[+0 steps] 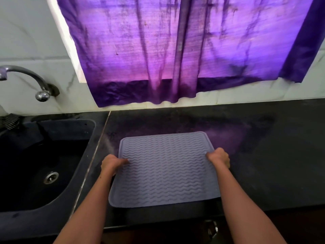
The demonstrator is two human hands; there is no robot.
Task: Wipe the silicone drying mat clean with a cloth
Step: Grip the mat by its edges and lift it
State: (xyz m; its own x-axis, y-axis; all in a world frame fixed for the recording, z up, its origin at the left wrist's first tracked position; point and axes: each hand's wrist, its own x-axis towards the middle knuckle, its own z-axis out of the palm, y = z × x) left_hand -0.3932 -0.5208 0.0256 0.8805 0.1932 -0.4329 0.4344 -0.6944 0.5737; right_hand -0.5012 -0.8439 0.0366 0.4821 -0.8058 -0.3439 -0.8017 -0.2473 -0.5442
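Silicone drying mat [165, 169] looks light, floppy and grippy; my left hand [112, 162] and right hand [219, 156] pinch its side edges, fingers clamped, which I judge the best hold.

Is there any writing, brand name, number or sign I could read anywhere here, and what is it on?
None can be read.
Grey wavy-ribbed silicone drying mat, held at its side edges by the left hand and right hand: no lettering.
Purple curtain, curved metal tap, black sink, black countertop: no text.
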